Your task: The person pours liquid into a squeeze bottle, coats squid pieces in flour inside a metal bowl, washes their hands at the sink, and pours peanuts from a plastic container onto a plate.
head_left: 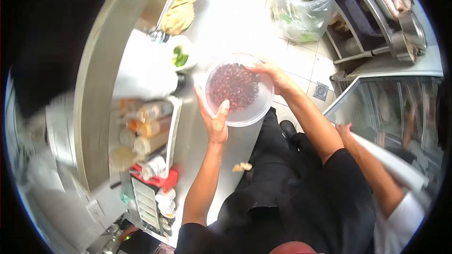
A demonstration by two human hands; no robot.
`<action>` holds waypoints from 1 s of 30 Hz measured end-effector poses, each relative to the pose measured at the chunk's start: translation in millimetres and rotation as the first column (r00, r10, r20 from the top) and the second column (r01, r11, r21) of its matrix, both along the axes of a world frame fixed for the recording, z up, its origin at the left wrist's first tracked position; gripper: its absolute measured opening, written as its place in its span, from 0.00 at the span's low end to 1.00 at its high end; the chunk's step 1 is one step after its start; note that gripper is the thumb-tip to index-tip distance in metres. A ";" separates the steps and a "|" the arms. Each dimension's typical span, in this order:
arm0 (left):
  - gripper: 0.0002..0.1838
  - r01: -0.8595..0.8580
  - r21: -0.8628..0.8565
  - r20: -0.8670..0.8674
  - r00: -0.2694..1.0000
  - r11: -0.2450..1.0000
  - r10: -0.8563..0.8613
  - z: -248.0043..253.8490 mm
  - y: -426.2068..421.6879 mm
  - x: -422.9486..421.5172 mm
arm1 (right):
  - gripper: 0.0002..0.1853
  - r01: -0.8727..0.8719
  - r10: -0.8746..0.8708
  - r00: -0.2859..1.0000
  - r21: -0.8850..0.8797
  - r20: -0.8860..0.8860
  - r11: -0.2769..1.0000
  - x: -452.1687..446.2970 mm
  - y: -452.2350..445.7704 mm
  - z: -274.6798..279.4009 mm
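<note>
Between my two hands is a round, clear plastic tub (245, 117) filled with dark red beans (233, 84). My left hand (216, 121) grips its near left side, thumb over the rim. On the far right of the rim, my right hand (273, 73) holds on with its fingers reaching over the edge. The tub is over the steel counter (197, 160), close to its edge. Just beyond it stands a white bowl (186, 56) with green pieces (179, 57) inside.
A yellowish cloth (180, 14) lies farther along the counter. Bottles stand in a white bin (175, 122) at left. On the tiled floor is a clear bag (303, 14). To my right, a co-worker's hand (343, 129) is at a glass door (376, 108).
</note>
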State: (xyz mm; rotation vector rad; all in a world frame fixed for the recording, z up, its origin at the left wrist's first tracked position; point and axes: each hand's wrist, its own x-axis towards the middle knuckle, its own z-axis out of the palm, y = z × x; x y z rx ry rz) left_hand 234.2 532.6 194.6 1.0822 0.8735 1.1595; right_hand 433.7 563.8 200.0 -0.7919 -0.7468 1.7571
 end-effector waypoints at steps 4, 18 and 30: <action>0.56 0.118 -0.010 -0.246 0.962 0.993 -0.117 9.9 75.7 66.5 | 0.31 0.395 -0.402 0.911 0.086 0.094 0.915 99.0 71.6 -49.0; 0.47 0.107 -0.623 -0.191 0.940 0.775 -0.283 15.3 23.2 -3.7 | 0.30 0.443 -0.398 0.871 -0.111 0.287 0.890 113.1 395.3 -269.8; 0.44 -0.167 -0.685 -0.278 0.960 0.709 -0.043 23.4 6.8 -14.6 | 0.24 0.219 -0.191 0.957 -0.116 0.216 0.969 85.9 414.1 -301.2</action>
